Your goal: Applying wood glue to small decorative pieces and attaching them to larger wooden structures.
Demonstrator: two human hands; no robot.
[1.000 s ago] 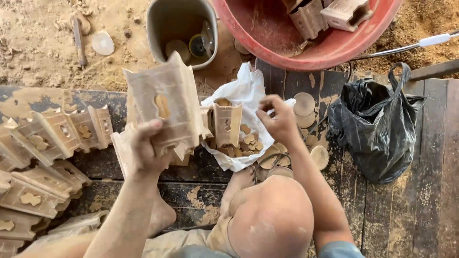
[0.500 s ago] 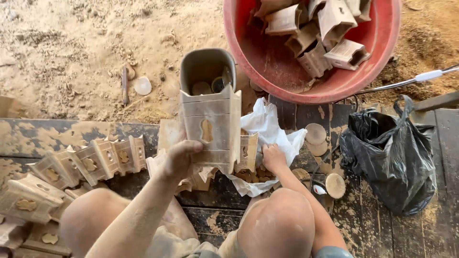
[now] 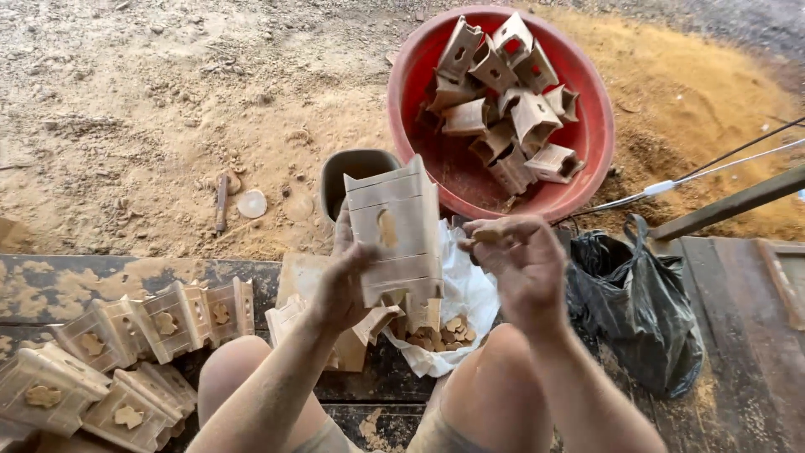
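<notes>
Left hand (image 3: 342, 281) clamps the wooden housing (image 3: 396, 233) upright, cut-out facing out — right hand (image 3: 520, 260) pinches a small wooden inlay (image 3: 486, 236) beside it, above the white bag (image 3: 470, 294) at the platform's (image 3: 84, 273) far edge.

Pale tan wooden piece (image 3: 396, 231), red basin (image 3: 587, 126), black bag (image 3: 646, 310), white wrapper (image 3: 470, 294).

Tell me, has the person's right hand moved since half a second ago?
Yes. The right hand has come up out of the white bag of small wooden cutouts and is now raised beside the wooden block, pinching a small piece.
</notes>
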